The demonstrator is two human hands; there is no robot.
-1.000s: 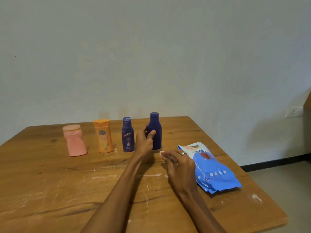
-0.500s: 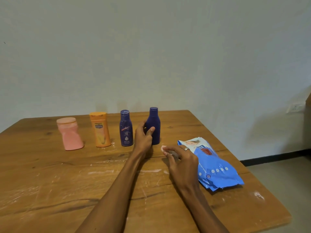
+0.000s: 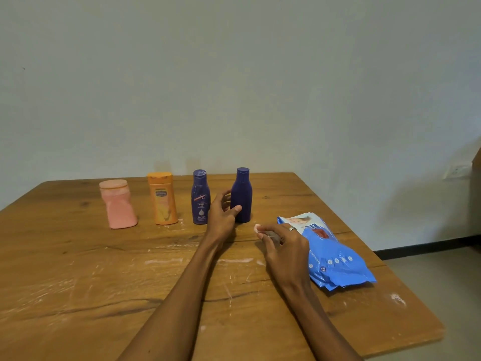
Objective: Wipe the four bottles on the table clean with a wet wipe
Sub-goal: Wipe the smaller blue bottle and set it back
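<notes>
Four bottles stand in a row at the back of the wooden table (image 3: 78,269): a pink bottle (image 3: 118,204), an orange bottle (image 3: 162,199), a labelled dark blue bottle (image 3: 200,198) and a plain dark blue bottle (image 3: 242,194). My left hand (image 3: 221,214) is at the plain dark blue bottle's lower left side, thumb on its front and fingers curled at its left edge. My right hand (image 3: 283,243) rests on the table just right of it and pinches a small white wet wipe (image 3: 257,227) in its fingertips.
A blue pack of wet wipes (image 3: 335,259) lies on the table right beside my right hand, near the table's right edge. White smears mark the tabletop in front. A plain wall stands behind the table, and the floor shows at the right.
Both hands stay almost where they were: the left at the plain dark blue bottle, the right pinching the wipe. Only the view has shifted a little.
</notes>
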